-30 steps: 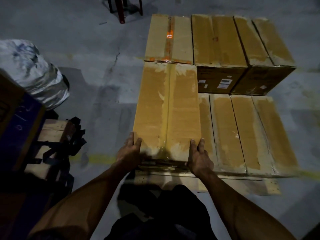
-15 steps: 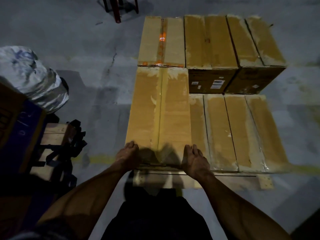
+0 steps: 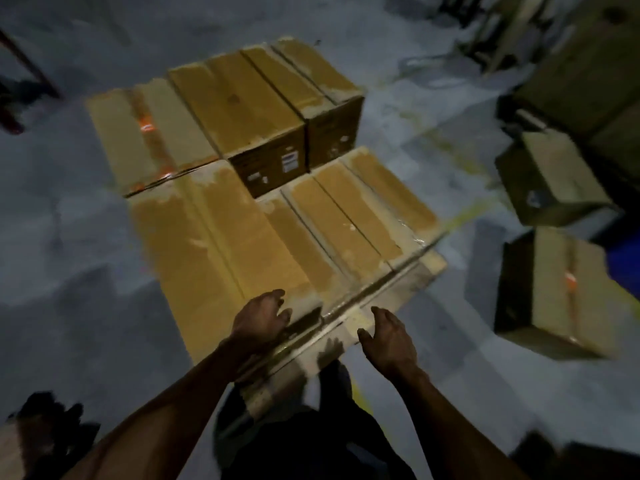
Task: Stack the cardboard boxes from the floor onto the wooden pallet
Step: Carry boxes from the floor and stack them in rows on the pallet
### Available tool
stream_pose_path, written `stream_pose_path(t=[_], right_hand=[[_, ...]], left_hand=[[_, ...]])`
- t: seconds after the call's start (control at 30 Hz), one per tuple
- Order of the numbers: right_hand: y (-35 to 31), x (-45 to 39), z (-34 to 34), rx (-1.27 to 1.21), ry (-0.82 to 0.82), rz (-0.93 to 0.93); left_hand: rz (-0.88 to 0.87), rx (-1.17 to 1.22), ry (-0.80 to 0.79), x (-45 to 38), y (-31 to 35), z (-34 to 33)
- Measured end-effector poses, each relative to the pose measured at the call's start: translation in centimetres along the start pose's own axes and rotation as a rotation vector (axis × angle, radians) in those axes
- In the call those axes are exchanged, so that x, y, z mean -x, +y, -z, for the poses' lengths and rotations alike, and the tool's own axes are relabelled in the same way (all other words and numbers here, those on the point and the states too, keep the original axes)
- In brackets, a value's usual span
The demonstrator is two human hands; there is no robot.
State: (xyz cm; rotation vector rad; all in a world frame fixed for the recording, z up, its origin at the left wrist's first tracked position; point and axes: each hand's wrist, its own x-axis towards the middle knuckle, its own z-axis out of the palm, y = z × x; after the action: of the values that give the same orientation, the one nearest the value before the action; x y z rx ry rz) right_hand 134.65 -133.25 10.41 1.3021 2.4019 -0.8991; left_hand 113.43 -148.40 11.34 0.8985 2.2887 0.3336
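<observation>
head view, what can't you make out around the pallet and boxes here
- Wooden pallet: mostly covered by the boxes; only its near edge shows.
- White labels on the raised box: too small and blurred to read.
- Left hand: motion blur hides whether its fingers touch the long box.

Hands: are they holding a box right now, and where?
No. The left hand and right hand hang loose over the near edge of the pallet, gripping nothing.

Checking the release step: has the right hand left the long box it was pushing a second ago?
Yes. The right hand is off the long box and has drawn back toward the person, hovering open over the pallet's bare front edge.
</observation>
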Motion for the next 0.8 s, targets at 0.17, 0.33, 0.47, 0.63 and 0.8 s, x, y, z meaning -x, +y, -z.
stream_pose_path(t=[0.17, 0.33, 0.47, 0.63, 0.8], right_hand=[[5.8, 4.2, 0.0, -0.215, 0.111, -0.241], [11.7, 5.9, 2.2, -0.355, 0.219, -0.434], [17.8, 5.4, 5.1, -0.419, 0.280, -0.525], [26.5, 3.1, 10.6, -0.514, 0.351, -0.605], [34.5, 1.4, 18.3, -0.531, 0.382, -0.634]], left_hand=[[-0.174, 0.009, -0.093, -1.3, 6.3, -2.0], [-0.316, -0.049, -0.187, -3.4, 13.1, -4.6], [-0.361, -0.067, -0.241, -6.0, 20.1, -7.7], [-0.421, -0.143, -0.297, -10.5, 30.3, -12.6], [-0.472, -0.120, -0.343, -13.2, 42.9, -16.1]])
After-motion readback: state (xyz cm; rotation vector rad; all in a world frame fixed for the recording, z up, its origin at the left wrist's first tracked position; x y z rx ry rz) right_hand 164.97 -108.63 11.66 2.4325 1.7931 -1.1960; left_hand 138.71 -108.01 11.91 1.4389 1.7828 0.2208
